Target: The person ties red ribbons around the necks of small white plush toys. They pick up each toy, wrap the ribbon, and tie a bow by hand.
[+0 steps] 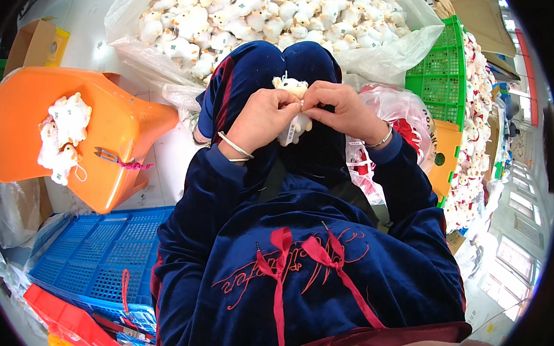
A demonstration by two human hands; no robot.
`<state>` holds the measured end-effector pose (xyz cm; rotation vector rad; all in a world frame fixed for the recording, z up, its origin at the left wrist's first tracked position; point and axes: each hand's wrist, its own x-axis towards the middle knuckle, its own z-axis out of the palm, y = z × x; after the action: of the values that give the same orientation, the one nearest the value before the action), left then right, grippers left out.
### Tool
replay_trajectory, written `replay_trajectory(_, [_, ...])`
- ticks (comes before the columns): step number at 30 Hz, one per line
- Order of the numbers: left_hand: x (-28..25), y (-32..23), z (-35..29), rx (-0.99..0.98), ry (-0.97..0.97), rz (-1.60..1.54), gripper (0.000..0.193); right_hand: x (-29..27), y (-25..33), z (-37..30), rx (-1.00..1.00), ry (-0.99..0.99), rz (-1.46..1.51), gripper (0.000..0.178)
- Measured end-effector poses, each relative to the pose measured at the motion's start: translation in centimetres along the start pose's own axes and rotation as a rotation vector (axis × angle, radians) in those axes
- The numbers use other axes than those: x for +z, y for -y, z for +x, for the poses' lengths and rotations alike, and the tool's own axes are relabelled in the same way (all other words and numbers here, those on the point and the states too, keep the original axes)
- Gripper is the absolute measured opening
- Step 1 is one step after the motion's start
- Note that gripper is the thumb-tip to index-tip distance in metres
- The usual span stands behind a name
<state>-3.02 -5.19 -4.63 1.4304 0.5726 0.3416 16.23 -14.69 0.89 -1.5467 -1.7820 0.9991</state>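
Between my knees is a small white plush toy point(294, 126) with a pale tag on its body and a loop at its head. My left hand point(266, 118) pinches at its neck from one side, thumb and forefinger pressed together. From the other side my right hand point(339, 106) pinches at the same spot, fingertips nearly meeting the left ones. Whatever thin thing lies between the fingertips is too small to make out. The toy's head shows above the fingers, and its lower body hangs below them.
At left, an orange chair point(20, 119) holds several white plush toys point(65, 135) and thread snips point(106, 154). Ahead lies a clear plastic sack point(396, 54) full of similar toys. A blue crate point(104, 253) stands lower left, a green crate point(435, 68) at right beside a plastic bag point(406, 111).
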Motion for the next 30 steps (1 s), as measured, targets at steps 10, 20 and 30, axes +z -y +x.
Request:
replay_trajectory(10, [-0.1, 0.1, 0.0, -0.021, 0.007, -0.011, 0.023, 0.9, 1.3, 0.4, 0.21, -0.06, -0.031, 0.01])
replay_trajectory(20, [-0.2, -0.4, -0.6, -0.069, -0.057, 0.03, 0.022, 2.9, -0.7, -1.1, -0.062, -0.271, -0.221, 0.015])
replay_trajectory(30, [-0.3, -0.6, -1.3, -0.042, -0.031, 0.017, 0.02, 5.5, -3.3, -1.6, -0.249, -0.473, -0.241, 0.022])
